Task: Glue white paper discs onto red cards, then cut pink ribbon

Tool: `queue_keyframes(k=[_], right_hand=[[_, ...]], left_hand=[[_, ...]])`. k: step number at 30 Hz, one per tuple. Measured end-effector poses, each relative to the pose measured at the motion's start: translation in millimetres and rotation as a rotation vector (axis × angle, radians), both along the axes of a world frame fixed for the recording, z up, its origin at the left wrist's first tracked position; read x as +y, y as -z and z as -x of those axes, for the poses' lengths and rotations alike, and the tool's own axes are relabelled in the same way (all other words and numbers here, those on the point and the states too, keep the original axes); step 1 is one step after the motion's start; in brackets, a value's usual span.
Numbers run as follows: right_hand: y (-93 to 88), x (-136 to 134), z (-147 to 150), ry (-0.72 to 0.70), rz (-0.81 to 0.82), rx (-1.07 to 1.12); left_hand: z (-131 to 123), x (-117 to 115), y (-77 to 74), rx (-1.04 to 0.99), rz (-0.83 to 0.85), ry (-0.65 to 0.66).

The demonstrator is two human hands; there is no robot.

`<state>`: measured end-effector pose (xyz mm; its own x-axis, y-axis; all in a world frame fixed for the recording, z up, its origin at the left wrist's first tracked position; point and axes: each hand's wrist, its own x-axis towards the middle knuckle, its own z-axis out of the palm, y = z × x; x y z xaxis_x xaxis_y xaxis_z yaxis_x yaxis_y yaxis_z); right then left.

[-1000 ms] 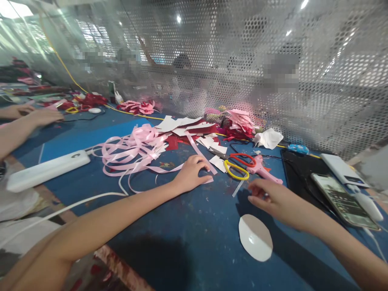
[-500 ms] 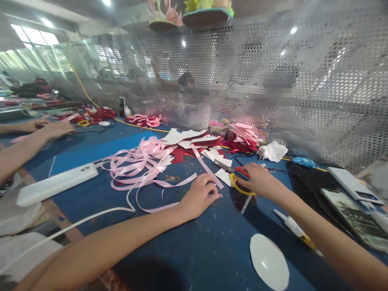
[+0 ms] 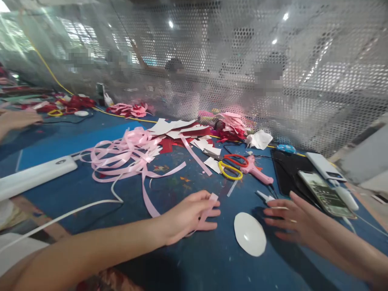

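Note:
My left hand (image 3: pixel 195 216) pinches the end of a pink ribbon (image 3: pixel 207 208) between thumb and fingers, above the blue table. The ribbon trails back to a loose tangled pile (image 3: pixel 127 151) on the left. My right hand (image 3: pixel 292 220) has its fingers spread over a glue tube (image 3: pixel 265 196), partly hidden behind it; whether they touch cannot be seen. Between the hands lies a white oval disc (image 3: pixel 250 234). Scissors (image 3: pixel 233 166) with red and yellow handles rest beyond, beside a pink glue gun (image 3: pixel 257 171).
White and red paper scraps (image 3: pixel 178 129) are heaped mid-table. A phone (image 3: pixel 329 194) and a white power bank (image 3: pixel 325 165) lie at right. A white power strip (image 3: pixel 39 176) with its cord is at left. A perforated screen (image 3: pixel 212 60) backs the table. A co-worker's hand (image 3: pixel 21 119) is far left.
My right hand has let go of the scissors and moved toward me, beside the white disc. My left hand has lifted the ribbon end and turned. The view has tilted down.

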<state>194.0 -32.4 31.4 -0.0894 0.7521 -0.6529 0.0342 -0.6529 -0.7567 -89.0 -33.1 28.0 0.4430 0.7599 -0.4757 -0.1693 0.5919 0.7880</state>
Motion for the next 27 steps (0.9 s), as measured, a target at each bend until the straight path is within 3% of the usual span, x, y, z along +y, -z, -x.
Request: queue_keyframes(k=[5, 15, 18, 24, 27], right_hand=[[-3.6, -15, -6, 0.004, 0.099, 0.204], [-1.8, -10, 7, 0.031, 0.248, 0.33], [0.8, -10, 11, -0.007, 0.238, 0.296], [5.7, -13, 30, -0.254, 0.071, 0.097], [9.7, -11, 38, -0.295, 0.008, -0.021]], left_hand=[[1, 4, -1.5, -0.092, 0.217, 0.06], [0, 5, 3.0, -0.17, 0.243, 0.113], [1, 5, 5.3, -0.17, 0.24, 0.123], [2, 6, 10.7, -0.161, 0.229, 0.113], [3, 5, 11.8, -0.143, 0.207, 0.128]])
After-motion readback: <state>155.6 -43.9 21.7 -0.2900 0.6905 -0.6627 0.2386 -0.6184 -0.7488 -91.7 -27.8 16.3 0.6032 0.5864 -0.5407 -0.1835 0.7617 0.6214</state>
